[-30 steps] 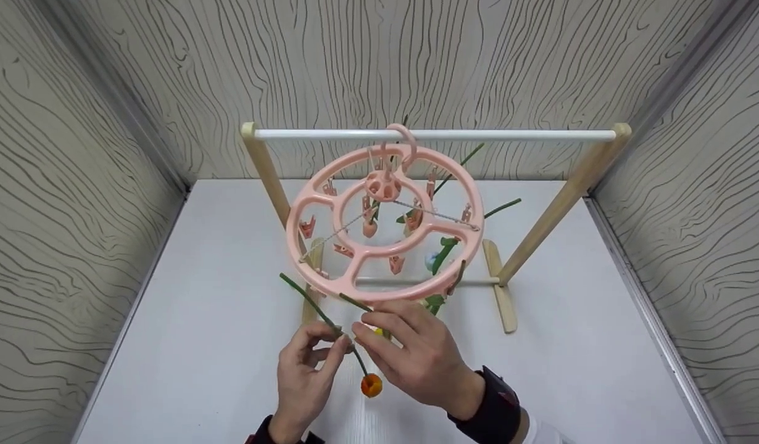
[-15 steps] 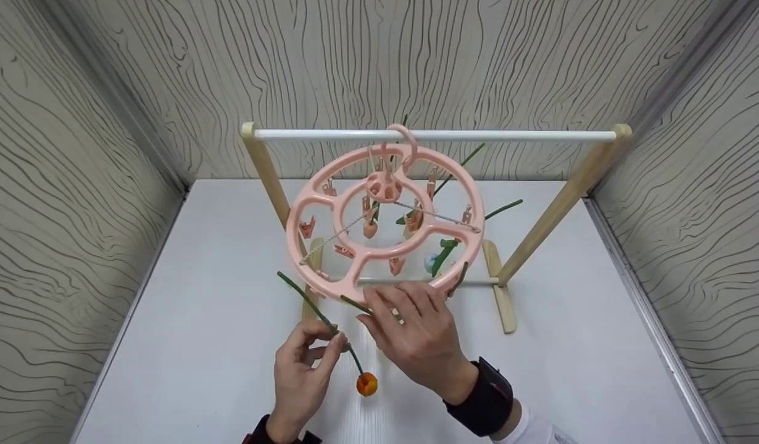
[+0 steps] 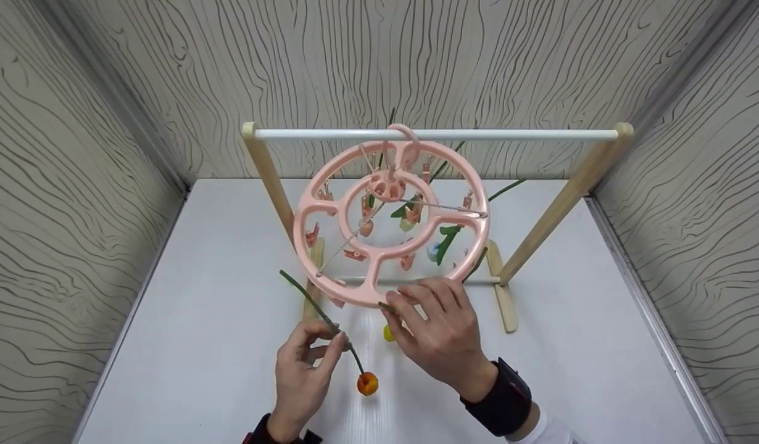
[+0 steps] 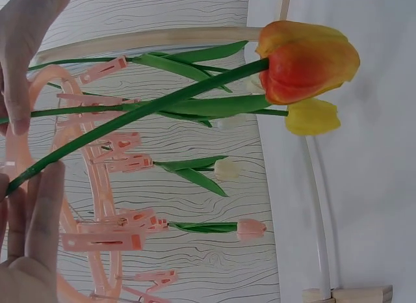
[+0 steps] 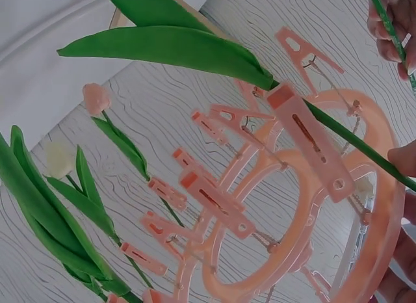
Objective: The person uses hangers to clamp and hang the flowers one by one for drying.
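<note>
My left hand [image 3: 308, 370] pinches the green stem of an orange tulip [image 3: 367, 383], its bloom pointing down towards me; the left wrist view shows the bloom [image 4: 309, 62] large. My right hand [image 3: 438, 336] grips the front rim of a pink round clip hanger [image 3: 342, 295], fingers over the rim and thumb beside a stem end. That stem belongs to a yellow tulip [image 4: 313, 116], which hangs bloom-down from a pink clip [image 5: 312, 140]. In the head view my right hand hides most of this yellow tulip.
The hanger hooks over a white rod [image 3: 515, 134] on a wooden stand [image 3: 543, 206]. Other tulips hang from its clips, including a pink one [image 4: 251, 229], a white one [image 4: 226, 169] and a light blue one [image 3: 434, 250]. Several clips, such as one [image 3: 311, 235] at the left, hold nothing.
My right hand has moved from the yellow tulip's stem to the rim and then right; the hanger has turned anticlockwise, its clips and tulips moving with it. My left hand has barely moved.
</note>
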A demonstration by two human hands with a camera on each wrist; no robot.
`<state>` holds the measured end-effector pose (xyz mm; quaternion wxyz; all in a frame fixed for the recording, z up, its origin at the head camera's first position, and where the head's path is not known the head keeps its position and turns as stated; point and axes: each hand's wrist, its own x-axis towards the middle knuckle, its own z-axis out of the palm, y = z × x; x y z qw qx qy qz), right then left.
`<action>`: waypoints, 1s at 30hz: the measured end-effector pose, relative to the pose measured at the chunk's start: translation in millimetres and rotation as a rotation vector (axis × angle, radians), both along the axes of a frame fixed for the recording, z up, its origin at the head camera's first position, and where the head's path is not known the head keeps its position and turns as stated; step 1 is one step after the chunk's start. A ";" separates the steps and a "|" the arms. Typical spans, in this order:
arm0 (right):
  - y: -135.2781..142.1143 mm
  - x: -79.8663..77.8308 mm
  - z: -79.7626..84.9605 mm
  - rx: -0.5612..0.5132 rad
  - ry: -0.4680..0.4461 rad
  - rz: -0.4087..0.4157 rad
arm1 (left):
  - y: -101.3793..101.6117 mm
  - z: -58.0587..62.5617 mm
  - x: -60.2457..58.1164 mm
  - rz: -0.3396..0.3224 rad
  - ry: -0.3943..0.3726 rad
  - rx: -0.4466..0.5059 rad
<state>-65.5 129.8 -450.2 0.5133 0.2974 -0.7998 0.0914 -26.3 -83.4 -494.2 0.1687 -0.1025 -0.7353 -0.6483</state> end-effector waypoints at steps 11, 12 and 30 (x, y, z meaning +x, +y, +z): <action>24.7 0.7 -1.2 -0.034 -0.053 0.001 | -0.4 -0.4 -0.5 -0.009 -0.001 -0.009; 26.6 0.4 -1.4 -0.041 -0.053 -0.001 | -0.5 -0.7 -0.8 -0.011 0.007 -0.009; 56.0 -4.9 -0.4 -0.202 -0.123 0.052 | 0.3 -2.9 -1.4 -0.038 0.050 -0.041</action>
